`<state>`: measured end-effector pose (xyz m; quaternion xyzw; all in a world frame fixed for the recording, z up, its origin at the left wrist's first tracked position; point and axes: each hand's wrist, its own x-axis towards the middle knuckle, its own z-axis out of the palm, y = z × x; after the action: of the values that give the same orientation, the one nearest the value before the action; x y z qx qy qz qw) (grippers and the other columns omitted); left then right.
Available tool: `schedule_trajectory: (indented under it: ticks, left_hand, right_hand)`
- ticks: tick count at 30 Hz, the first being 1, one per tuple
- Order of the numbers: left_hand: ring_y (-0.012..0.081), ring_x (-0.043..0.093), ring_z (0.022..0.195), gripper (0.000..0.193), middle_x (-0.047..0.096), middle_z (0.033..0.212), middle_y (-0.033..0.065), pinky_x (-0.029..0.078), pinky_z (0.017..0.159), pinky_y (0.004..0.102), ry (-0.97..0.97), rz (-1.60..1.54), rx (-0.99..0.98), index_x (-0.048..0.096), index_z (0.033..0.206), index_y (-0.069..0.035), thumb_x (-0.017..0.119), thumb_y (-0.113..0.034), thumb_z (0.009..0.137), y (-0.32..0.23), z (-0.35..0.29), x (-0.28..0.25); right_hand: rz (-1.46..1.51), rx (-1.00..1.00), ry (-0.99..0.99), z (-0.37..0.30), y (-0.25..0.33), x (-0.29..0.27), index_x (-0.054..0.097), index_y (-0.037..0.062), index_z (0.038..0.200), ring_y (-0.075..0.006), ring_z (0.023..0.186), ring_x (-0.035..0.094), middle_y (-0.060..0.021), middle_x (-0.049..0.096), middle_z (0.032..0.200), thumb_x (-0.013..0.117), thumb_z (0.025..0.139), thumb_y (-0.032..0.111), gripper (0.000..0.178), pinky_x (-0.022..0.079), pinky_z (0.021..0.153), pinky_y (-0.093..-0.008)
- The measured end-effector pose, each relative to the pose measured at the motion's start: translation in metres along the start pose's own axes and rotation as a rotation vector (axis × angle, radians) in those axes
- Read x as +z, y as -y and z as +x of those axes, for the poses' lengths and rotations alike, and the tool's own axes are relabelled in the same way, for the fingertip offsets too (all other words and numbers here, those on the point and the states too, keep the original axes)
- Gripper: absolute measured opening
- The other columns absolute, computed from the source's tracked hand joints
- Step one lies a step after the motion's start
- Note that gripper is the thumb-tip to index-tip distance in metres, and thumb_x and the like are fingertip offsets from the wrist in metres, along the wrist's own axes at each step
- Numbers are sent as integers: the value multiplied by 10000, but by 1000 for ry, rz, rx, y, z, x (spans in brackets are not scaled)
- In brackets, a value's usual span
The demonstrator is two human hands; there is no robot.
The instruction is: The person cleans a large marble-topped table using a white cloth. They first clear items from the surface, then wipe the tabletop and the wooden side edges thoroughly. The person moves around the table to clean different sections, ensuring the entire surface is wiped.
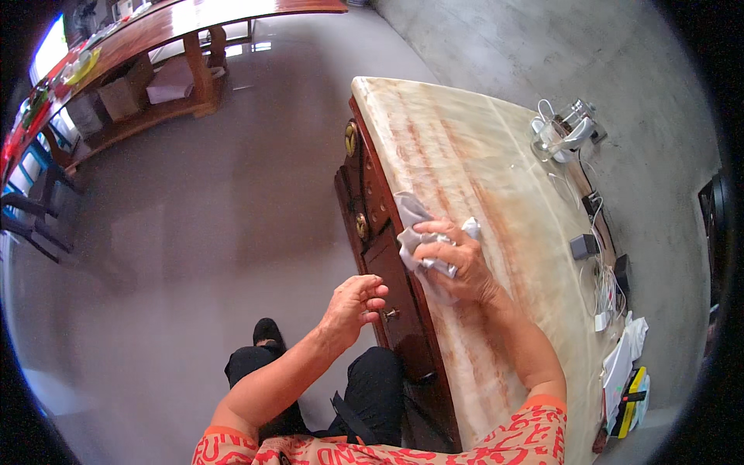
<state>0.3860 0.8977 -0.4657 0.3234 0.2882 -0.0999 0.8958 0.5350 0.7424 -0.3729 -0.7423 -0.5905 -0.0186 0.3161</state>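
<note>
My right hand [457, 260] presses a crumpled light grey cloth [415, 211] onto the marble top [465, 163] of a dark red wooden cabinet [376, 198], close to its left edge. The fingers are bunched around the cloth, and part of it hangs over that edge. Off the cabinet's left side, my left hand [355, 301] hovers in the air with its fingers loosely curled and nothing visible in them. Below it, the cabinet front carries round brass-coloured fittings [361, 226] and a small knob [391, 314].
Along the marble's right side stand a glass jug [556, 138], a dark square adapter [583, 246], tangled white cables [606, 291] and papers with a yellow item [629, 403]. A long wooden table [155, 31] with boxes beneath stands at the far left, beside dark stools [39, 209].
</note>
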Motion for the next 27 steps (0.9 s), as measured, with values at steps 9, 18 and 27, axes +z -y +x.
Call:
schedule_trajectory:
  ticks: [9,18,27]
  left_hand:
    - [112,580,792,193,640,922,-11,457,691,299,46,47,-107,587,992,-134,593,-291,881,-14,27,-5]
    - [117,575,800,191,638,931,-6,444,700,291,101,32,-146,583,992,-132,572,-297,898,-60,76,-30]
    - [115,536,821,158,591,938,7,434,724,268,111,475,516,551,1044,-98,569,-193,919,-100,122,-36]
  right_hand:
    - [-257,289,-130,25,-74,-14,655,141,988,-275,1169,534,-79,590,1230,709,742,115,253,339,1034,-430]
    - [-296,638,-407,53,-151,-30,616,67,1129,-269,1125,568,-130,606,1189,640,809,90,322,439,944,-339]
    - [-294,596,-345,75,-117,-8,603,72,1160,-279,1154,551,-121,598,1181,626,735,46,426,419,1014,-349]
